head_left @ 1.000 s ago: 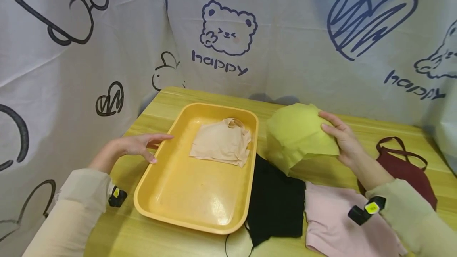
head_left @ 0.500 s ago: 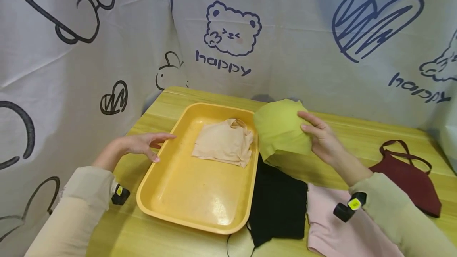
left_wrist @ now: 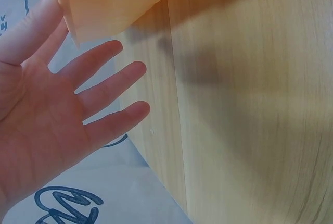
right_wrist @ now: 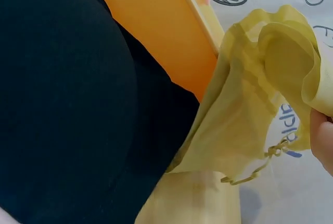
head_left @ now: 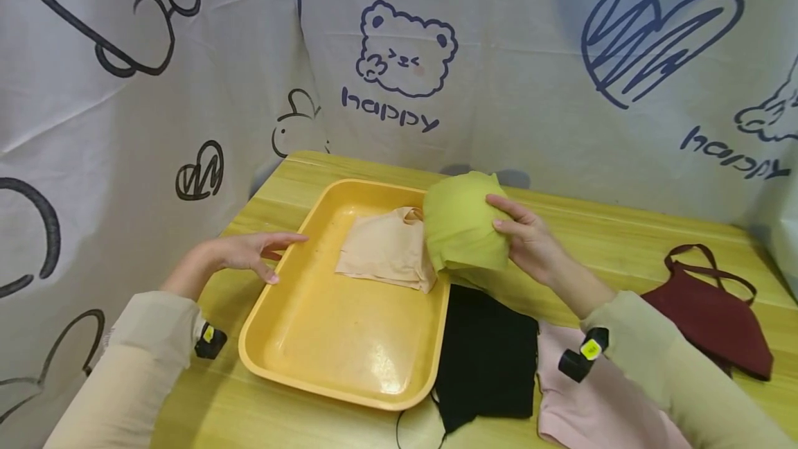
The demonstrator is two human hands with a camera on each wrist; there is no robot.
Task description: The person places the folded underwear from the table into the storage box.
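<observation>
My right hand point(head_left: 533, 238) pinches a yellow-green garment point(head_left: 464, 220) between thumb and fingers, over the right rim of the yellow tray point(head_left: 343, 359). In the right wrist view the garment point(right_wrist: 234, 114) hangs loose, showing a rounded fold and a thin cord tied in a bow. Inside the tray a folded beige garment point(head_left: 377, 251) lies toward the back, partly hidden by the yellow-green one. Thumb and index finger of my left hand point(head_left: 252, 255) touch the tray's left rim. In the left wrist view that hand's other fingers point(left_wrist: 112, 91) are straight and spread.
A black garment point(head_left: 486, 359) lies against the tray's right side, with a thin strap at its near end. Beside it is a pink garment point(head_left: 573, 373), partly under my right sleeve. A dark red strappy top point(head_left: 711, 310) lies farther right. A drawn-on white cloth point(head_left: 517, 89) hangs behind the table.
My right hand has carried the yellow-green garment leftward, from right of the tray to over its right rim and part of the beige garment. The left hand stays at the rim.
</observation>
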